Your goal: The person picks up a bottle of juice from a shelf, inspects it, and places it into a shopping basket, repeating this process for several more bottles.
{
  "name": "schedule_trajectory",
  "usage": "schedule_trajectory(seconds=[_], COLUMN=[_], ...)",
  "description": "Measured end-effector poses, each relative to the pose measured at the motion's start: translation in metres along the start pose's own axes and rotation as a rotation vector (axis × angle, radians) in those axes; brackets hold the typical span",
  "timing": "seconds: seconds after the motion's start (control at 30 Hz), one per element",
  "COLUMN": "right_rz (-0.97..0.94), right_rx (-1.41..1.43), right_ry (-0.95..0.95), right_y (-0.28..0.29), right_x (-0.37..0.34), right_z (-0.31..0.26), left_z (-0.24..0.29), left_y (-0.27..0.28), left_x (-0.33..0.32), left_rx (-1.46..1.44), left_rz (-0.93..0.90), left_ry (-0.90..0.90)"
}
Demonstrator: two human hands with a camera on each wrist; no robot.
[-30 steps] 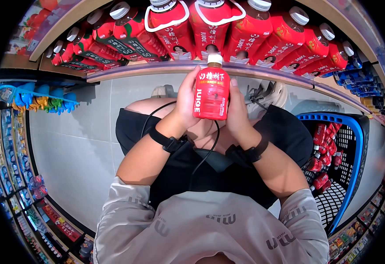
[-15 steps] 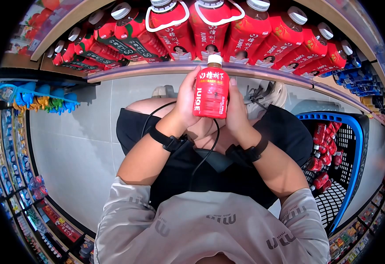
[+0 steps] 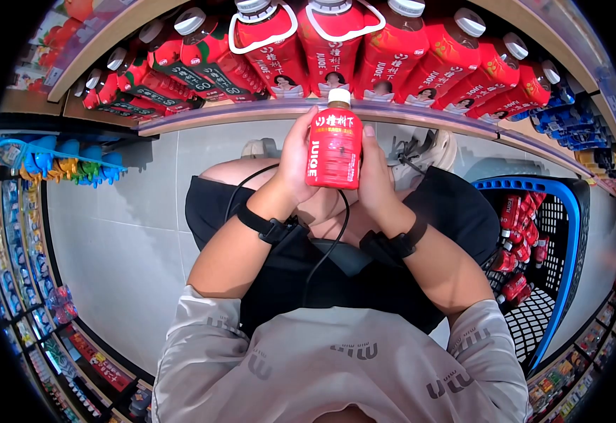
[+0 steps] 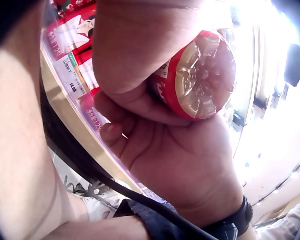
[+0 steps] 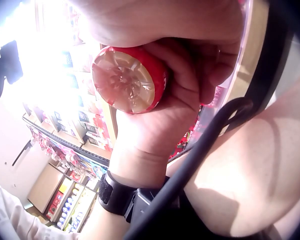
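A bottle (image 3: 334,150) is wearing a glossy plastic wrap (image 3: 336,163) and a smooth plastic cap (image 3: 339,95); its clear plastic base (image 4: 206,75) is gleaming. A cloth shirt (image 3: 322,381) is showing soft sheen, floor tiles (image 3: 118,233) are looking smooth, and a lattice basket (image 3: 574,240) is showing plastic.

Head view downward, close wrist views sharing bottle base (image 4: 206,75)

A small hawthorn juice bottle (image 3: 333,149) has a white screw cap, a glossy red wrap with white Chinese characters, a line of yellow text beneath them and "JUIQE" running down one side. It is held between the left hand (image 3: 297,161) and the right hand (image 3: 377,168), its capped end towards the top of the head view and its label facing the head camera. The cap is on, and both wrist views show the clear, ridged base with pale amber-pink colour.
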State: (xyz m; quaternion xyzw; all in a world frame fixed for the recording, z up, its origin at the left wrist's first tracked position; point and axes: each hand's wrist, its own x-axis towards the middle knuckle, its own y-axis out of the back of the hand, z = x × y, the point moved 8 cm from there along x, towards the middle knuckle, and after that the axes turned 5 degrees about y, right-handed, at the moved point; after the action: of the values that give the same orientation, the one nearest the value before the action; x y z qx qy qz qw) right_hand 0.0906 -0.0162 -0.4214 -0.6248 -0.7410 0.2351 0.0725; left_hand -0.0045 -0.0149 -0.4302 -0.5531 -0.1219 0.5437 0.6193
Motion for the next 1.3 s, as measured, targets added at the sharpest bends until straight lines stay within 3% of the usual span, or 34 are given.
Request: schedule_trajectory(seconds=[1.3], right_rz=[-0.017], right_rx=[-0.010], right_ry=[0.002], right_y=[0.005], right_x=[0.004], right_z=[0.014], left_z=[-0.001], left_y=[0.000], left_x=[-0.002], left_rx=[-0.008], left_rz=[0.040], left_ry=[0.026])
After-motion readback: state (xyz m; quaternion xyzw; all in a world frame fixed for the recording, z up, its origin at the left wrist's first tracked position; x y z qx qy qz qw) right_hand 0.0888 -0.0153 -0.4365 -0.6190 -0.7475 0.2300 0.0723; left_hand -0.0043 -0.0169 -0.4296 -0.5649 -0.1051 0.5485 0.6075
